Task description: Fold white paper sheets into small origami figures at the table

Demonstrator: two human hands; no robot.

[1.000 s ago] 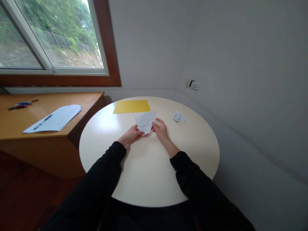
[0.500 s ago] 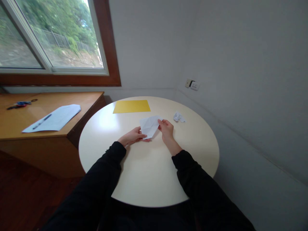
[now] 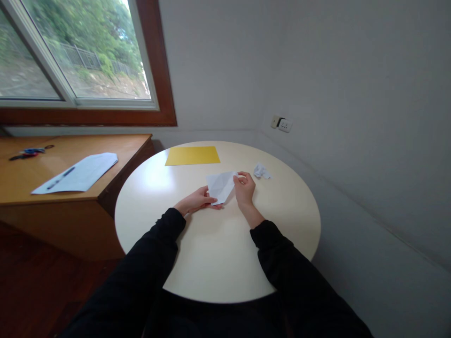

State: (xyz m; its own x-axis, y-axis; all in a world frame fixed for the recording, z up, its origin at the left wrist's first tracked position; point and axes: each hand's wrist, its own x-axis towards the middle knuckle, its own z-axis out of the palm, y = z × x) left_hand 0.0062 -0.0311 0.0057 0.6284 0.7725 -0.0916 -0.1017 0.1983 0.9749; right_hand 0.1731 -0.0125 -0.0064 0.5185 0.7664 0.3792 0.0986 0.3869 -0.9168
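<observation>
A creased piece of white paper (image 3: 221, 187) is held between my hands over the round cream table (image 3: 221, 253). My left hand (image 3: 196, 200) grips its lower left corner, thumb on top and the other fingers beneath. At the upper right corner my right hand (image 3: 244, 188) pinches the paper between thumb and fingers. Behind and to the right of that hand lie crumpled white paper scraps (image 3: 261, 171). A flat yellow sheet (image 3: 192, 156) rests toward the table's far edge, beyond the paper.
A wooden desk (image 3: 121, 162) stands at the left, bearing white sheets (image 3: 89, 171) with a pen (image 3: 61, 178) on them. Farther back on it is a small dark and blue tangle (image 3: 31, 152). Walls with a socket (image 3: 284, 125) rise behind and at the right.
The paper has shifted slightly right and its tilt has changed a little. My right hand's fingers have curled more at its upper right corner. My left hand keeps its hold.
</observation>
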